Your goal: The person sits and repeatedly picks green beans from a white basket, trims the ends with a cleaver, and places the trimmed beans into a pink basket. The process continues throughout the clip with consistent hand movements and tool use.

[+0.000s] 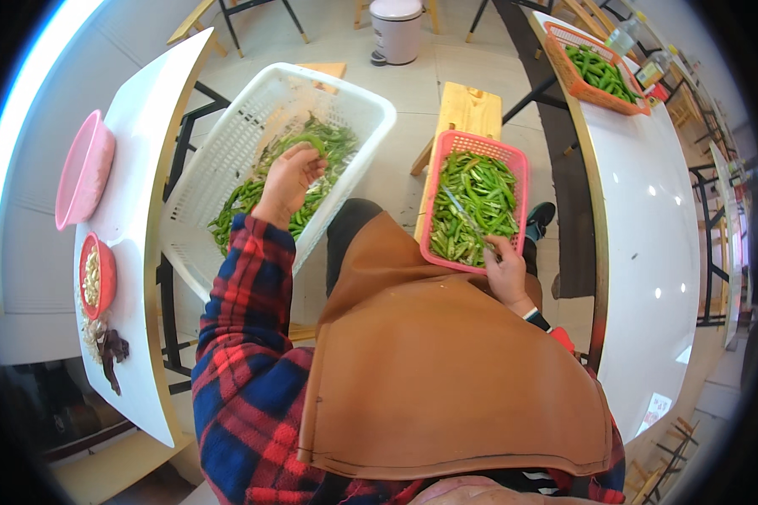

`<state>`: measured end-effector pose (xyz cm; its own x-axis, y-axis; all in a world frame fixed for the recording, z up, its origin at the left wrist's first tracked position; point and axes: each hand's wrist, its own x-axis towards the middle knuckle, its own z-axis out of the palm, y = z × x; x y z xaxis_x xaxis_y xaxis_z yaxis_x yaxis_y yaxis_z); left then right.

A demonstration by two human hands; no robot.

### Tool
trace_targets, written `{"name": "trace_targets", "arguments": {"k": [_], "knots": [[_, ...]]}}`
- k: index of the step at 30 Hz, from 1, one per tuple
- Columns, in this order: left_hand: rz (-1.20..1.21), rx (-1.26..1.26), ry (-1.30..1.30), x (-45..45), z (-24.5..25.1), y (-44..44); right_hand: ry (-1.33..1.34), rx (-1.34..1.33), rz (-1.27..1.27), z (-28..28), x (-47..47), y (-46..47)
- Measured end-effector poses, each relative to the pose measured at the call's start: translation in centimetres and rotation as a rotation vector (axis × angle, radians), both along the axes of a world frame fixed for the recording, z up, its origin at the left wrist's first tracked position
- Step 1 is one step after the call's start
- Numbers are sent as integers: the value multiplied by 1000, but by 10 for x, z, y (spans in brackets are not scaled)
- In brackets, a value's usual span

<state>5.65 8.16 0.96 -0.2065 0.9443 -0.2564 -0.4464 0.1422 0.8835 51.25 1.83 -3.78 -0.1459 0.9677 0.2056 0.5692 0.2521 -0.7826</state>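
Note:
My left hand is raised over a large white plastic basket, with a green chili pepper held at the fingertips. Whole green peppers lie in the near part of that basket, and stems and scraps are heaped toward its far end. On my right, a pink plastic basket full of cut green peppers rests on a wooden bench. My right hand grips a knife at that basket's near edge, its thin blade pointing away over the cut peppers.
A brown apron covers my lap. The left white table carries a pink basin and a red bowl of garlic cloves. An orange basket of green peppers stands on the right table. Beyond the bench is a pedal bin.

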Motion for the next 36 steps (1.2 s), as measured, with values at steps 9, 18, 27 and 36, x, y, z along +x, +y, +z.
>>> {"name": "trace_targets", "arguments": {"k": [9, 18, 27, 36], "knots": [[-379, -185, -468, 185, 10, -39, -85, 466, 239, 58, -20, 1], [-664, -542, -608, 213, 1, -48, -144, 508, 260, 54, -11, -7], [-671, -580, -628, 219, 6, -50, -135, 504, 247, 47, -10, -7], [-688, -589, -605, 221, 12, -49, -138, 529, 253, 44, -10, -5]]}}
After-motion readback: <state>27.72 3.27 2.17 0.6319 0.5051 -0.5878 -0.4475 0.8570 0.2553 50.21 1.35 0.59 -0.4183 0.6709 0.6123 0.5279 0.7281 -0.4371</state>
